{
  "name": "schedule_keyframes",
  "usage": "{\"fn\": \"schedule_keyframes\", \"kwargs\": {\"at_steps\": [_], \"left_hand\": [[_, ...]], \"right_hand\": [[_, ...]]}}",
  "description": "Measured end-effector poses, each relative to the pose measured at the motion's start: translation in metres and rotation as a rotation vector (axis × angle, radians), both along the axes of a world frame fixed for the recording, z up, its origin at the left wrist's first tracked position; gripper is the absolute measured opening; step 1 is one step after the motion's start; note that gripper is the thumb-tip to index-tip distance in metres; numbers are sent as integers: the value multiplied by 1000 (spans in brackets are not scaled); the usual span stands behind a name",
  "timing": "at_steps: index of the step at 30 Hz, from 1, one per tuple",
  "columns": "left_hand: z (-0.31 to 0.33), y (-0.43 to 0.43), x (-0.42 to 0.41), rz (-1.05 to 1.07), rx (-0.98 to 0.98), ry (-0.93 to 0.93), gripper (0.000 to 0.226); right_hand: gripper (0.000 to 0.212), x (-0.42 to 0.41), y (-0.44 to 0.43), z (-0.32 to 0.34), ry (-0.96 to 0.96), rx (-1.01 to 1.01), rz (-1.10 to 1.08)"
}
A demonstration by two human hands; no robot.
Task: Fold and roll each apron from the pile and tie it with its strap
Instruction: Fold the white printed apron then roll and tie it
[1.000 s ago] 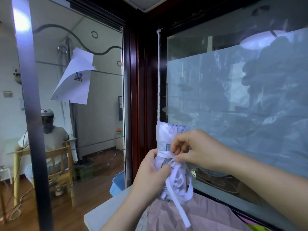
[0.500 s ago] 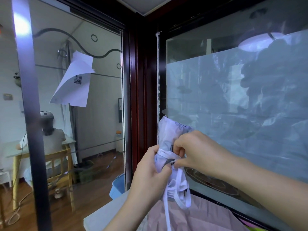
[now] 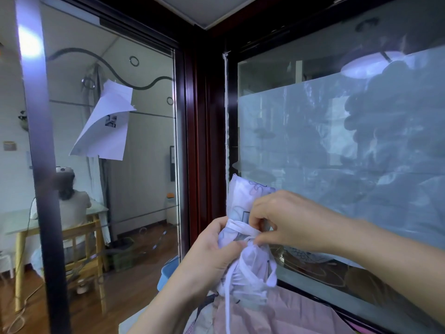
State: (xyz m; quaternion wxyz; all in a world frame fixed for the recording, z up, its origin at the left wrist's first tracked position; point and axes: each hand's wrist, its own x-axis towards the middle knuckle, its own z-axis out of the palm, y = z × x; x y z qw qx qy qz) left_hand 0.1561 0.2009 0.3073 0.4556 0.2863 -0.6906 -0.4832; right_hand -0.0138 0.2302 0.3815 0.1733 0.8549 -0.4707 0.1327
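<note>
the rolled apron (image 3: 249, 195) stands upright in the air over a pink cloth (image 3: 277, 314), close before the frosted window (image 3: 337, 153). the left hand (image 3: 212, 256) grips its middle from the side. the right hand (image 3: 284, 220) pinches the white strap (image 3: 237, 225) wound round it, its fingers covering the knot. a loose strap end hangs down. at the left, behind a glass door (image 3: 144, 177), a sheet of paper (image 3: 106, 126) hangs and a person (image 3: 72, 208) sits.

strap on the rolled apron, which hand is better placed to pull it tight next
Right, probably. The right hand pinches the strap at the wrap around the rolled apron, while the left hand grips the roll and steadies it.
</note>
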Motion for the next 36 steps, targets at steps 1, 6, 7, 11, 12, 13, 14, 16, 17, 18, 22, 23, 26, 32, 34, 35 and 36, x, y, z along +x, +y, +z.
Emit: {"fn": "schedule_keyframes", "kwargs": {"at_steps": [1,6,7,11,12,13,14,16,17,18,22,23,26,32,34,35,36], "left_hand": [[1,1,0,-13,10,12,28],[3,5,-3,7,-2,39,29],[3,4,-4,29,-17,38,28],[0,2,-10,98,-33,40,24],[-2,1,-10,100,-27,46,25],[-3,-1,-10,92,-24,45,29],[-5,-1,-10,81,-20,42,33],[-6,-1,-12,69,-27,47,34],[-6,0,-13,72,-36,51,34],[-5,1,-15,80,-45,54,32],[0,4,-19,138,-86,67,14],[0,3,-18,158,-99,65,12],[-2,0,-16,224,-127,69,11],[-6,-1,-21,291,-125,130,9],[-8,1,-24,285,-92,130,11],[-9,1,-24,286,-83,124,12],[-10,1,-24,287,-81,121,12]], "right_hand": [[16,0,1,0,-19,2,-4],[15,0,3,-1,-139,86,-29],[15,0,3,-2,-121,69,-31],[19,-3,1,-8,-32,-103,-5],[18,-4,0,-11,-20,-140,9],[15,-5,-2,-13,-8,-186,40],[13,-6,-3,-15,6,-238,75],[8,-7,-3,-19,34,-333,135],[7,-9,-6,-22,39,-372,164],[4,-9,-8,-24,36,-420,186],[9,-7,-13,-32,-184,-574,160],[4,-6,-14,-36,-267,-568,127],[16,-4,-14,-40,-411,-466,3],[16,9,-12,-31,-166,-572,-157],[16,10,-15,-31,-133,-585,-152],[12,11,-16,-32,-108,-588,-141],[15,10,-20,-35,-84,-589,-132]]}}
